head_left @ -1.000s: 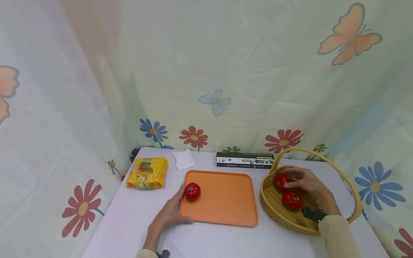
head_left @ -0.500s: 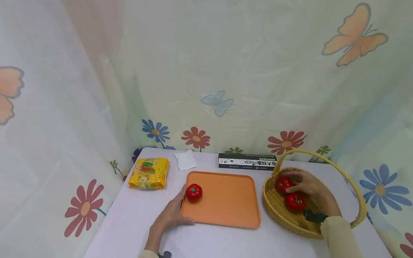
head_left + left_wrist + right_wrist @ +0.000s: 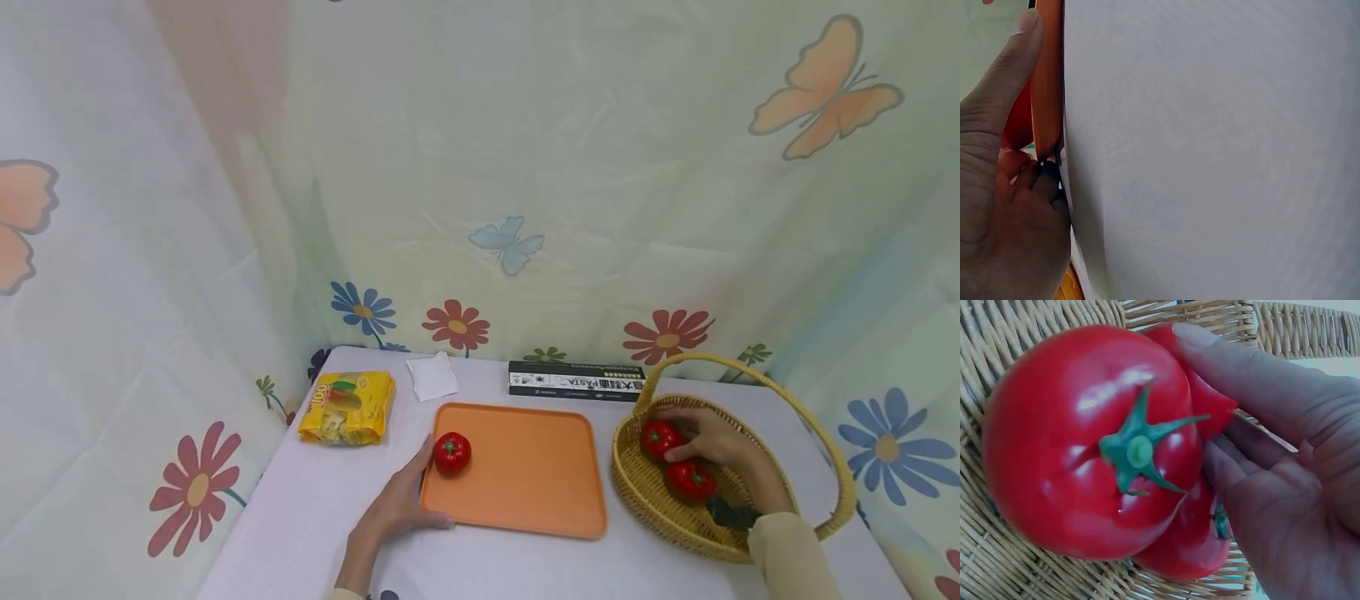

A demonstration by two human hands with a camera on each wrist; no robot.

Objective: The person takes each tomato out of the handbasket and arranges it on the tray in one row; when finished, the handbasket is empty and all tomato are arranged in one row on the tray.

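An orange tray (image 3: 525, 471) lies on the white table with one red tomato (image 3: 452, 453) at its left end. My left hand (image 3: 405, 496) grips the tray's near left corner, thumb along the front edge and fingers at the left side. In the left wrist view the thumb (image 3: 1013, 59) presses the tray's rim (image 3: 1047, 81). My right hand (image 3: 712, 437) reaches into a wicker basket (image 3: 637, 500), thumb and fingers around a tomato (image 3: 660, 437). Another tomato (image 3: 691, 480) sits nearer; it fills the right wrist view, partly hiding the held one. A further tomato (image 3: 1191, 537) shows below it there.
A yellow snack packet (image 3: 347, 408) and a small white packet (image 3: 432, 377) lie at the back left. A dark pasta box (image 3: 576, 381) is behind the tray. The basket's tall handle (image 3: 795, 408) arches over my right forearm. A patterned curtain (image 3: 420, 167) hangs behind the table.
My right hand has closed around the far tomato and moved slightly toward me; the tomato under the palm is now hidden in the head view. My left hand stays on the tray.
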